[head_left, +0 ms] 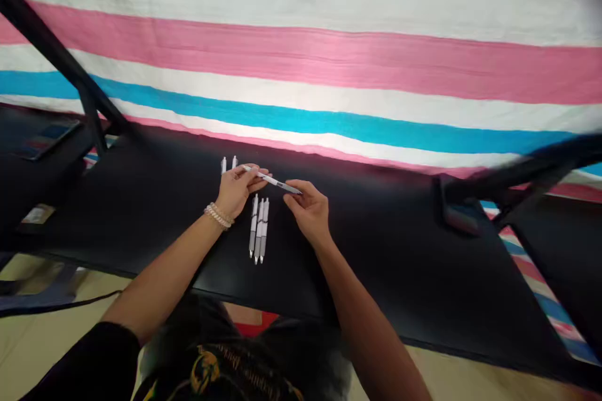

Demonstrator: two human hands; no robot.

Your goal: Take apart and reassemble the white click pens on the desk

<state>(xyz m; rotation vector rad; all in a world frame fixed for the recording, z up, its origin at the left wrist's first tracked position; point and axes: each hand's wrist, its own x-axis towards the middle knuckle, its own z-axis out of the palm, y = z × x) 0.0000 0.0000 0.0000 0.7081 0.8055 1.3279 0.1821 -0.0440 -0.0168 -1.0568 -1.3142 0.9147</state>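
A white pen with a grey grip [273, 181] is held up between both hands, slanting down to the right. My left hand [236, 190], with a beaded bracelet at the wrist, pinches its white end. The fingers of my right hand [310, 207] close on the grey tip end. Just below the held pen, three similar pens [258, 229] lie side by side on the black table, tips toward me. Behind my left hand the tops of two more white pens [229, 164] show; the hand hides the rest of them.
The black table [385, 263] runs across the view. Behind it hangs a pink, white and blue striped sheet [301, 62]. Dark metal struts stand at left [61, 50] and right [508, 172]. A small pale object [37, 214] lies at the far left.
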